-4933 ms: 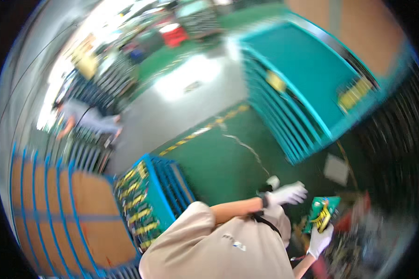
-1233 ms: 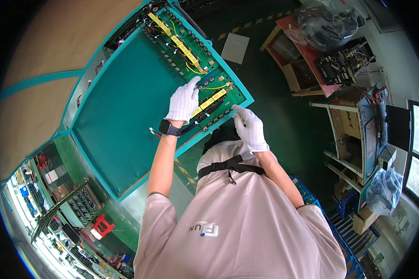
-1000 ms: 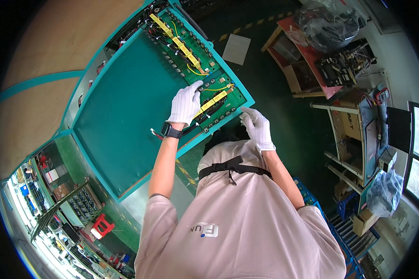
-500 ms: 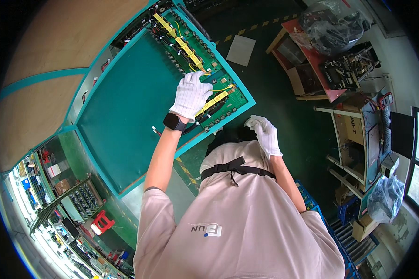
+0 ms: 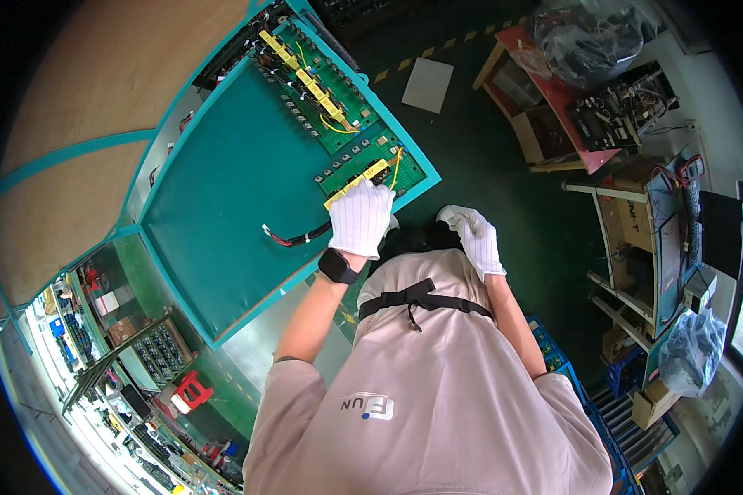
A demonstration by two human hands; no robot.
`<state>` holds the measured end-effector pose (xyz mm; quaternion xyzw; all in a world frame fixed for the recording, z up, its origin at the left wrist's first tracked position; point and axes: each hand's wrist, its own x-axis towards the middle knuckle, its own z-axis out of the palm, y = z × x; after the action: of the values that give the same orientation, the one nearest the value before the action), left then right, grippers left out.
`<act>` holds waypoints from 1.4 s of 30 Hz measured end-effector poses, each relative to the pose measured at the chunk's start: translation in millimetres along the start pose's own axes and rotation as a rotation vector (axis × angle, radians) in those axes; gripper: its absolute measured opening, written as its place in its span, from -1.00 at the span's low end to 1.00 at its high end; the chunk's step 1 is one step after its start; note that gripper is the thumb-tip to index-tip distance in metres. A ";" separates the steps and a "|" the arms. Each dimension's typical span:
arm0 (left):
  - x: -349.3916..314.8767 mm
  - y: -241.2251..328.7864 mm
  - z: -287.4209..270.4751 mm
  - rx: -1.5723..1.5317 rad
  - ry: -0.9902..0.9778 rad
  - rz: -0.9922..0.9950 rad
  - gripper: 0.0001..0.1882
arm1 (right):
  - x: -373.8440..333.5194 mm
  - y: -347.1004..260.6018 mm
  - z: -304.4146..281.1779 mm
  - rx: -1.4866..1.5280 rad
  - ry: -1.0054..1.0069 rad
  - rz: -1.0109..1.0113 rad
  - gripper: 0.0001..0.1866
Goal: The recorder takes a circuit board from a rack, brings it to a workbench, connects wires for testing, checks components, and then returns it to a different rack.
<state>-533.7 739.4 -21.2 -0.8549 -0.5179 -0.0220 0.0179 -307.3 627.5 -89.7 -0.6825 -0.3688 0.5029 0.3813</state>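
A teal metal panel [image 5: 223, 206] stands tilted before me. At its far end, green circuit boards [image 5: 326, 99] carry yellow strips and black parts. My left hand [image 5: 361, 219], in a white glove with a dark wristband, lies over the near edge of the lower board [image 5: 384, 161], by a yellow strip [image 5: 357, 180]. Its fingers are hidden under the palm. A black and red cable bundle [image 5: 297, 238] runs across the panel just left of that hand. My right hand [image 5: 475, 235], also gloved, hovers off the panel's corner with fingers loosely bent and nothing seen in it.
A white sheet [image 5: 428, 84] lies on the dark green floor beyond the panel. To the right stand a red bench [image 5: 570, 124] and a wooden shelf unit [image 5: 636, 239] loaded with electronics. Blue crates [image 5: 553, 346] sit by my right side. Parts shelves [image 5: 149, 355] fill the lower left.
My left hand has slid down the board from its middle to its near edge. My right hand has drawn back from the panel corner. Earlier the view swung across the hall.
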 end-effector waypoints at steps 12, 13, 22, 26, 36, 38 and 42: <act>-54.4 18.0 15.5 -0.051 0.138 -0.380 -0.80 | 5.4 33.4 -34.1 0.021 0.000 -0.089 -0.70; -61.7 20.9 11.9 -0.072 0.160 -0.369 -0.81 | 5.1 35.4 -38.2 -0.014 -0.015 -0.083 -0.69; -99.7 34.1 -30.9 -0.341 0.196 -0.392 -0.86 | 1.1 36.0 -58.0 -0.067 -0.063 -0.138 -0.67; -79.4 -8.6 -37.1 -0.280 0.360 -0.294 -0.85 | -14.4 27.2 -61.1 -0.055 0.001 -0.109 -0.67; -107.1 109.1 -8.2 -2.544 -1.105 -0.853 -0.41 | -155.0 -46.5 -25.3 -0.760 0.059 -0.893 -0.50; -129.1 129.6 -0.4 -2.713 -1.537 -0.517 -0.44 | -178.7 -58.1 1.1 -0.693 0.107 -1.261 -0.56; -173.8 150.1 -1.5 -2.762 -1.687 -0.229 -0.29 | -206.8 -72.1 23.5 -0.783 -0.229 -1.140 -0.55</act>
<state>-481.1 516.0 -30.7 -0.0538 0.0242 -0.0035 0.9983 -384.7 479.1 53.5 -0.4127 -0.8610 0.1235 0.2703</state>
